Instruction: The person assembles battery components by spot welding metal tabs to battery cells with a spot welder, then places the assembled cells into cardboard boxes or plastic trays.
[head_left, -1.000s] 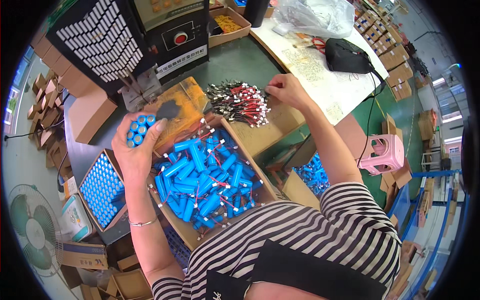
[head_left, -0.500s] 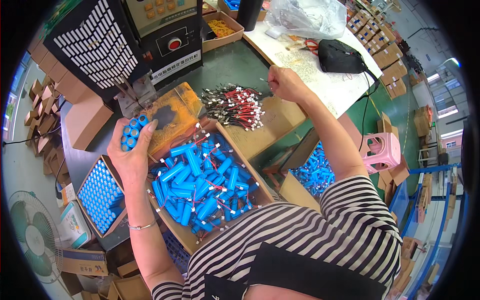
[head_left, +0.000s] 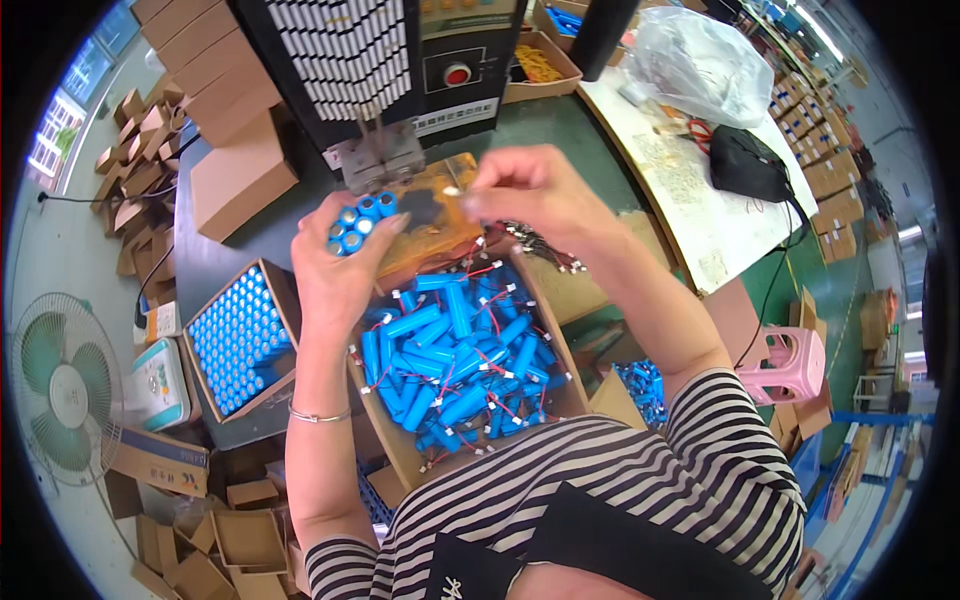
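Several blue cylindrical battery cells sit bunched in my left hand, their round ends facing up. That hand is closed round them at the left edge of a worn orange block, just below the metal head of a black machine. My right hand is over the block's right side, somewhat blurred. Its fingers pinch a small wire lead with a white connector; the rest of the lead is hidden. Beneath both hands, a cardboard box holds many blue cells with red and black leads.
A carton of upright blue cells stands at the left, near a fan. Wire leads lie partly behind my right forearm. On the white board at the right are a plastic bag and a black pouch.
My right hand has moved left from beyond the pile of leads to above the orange block. My left hand still holds the cells beside the block. The whole view has shifted.
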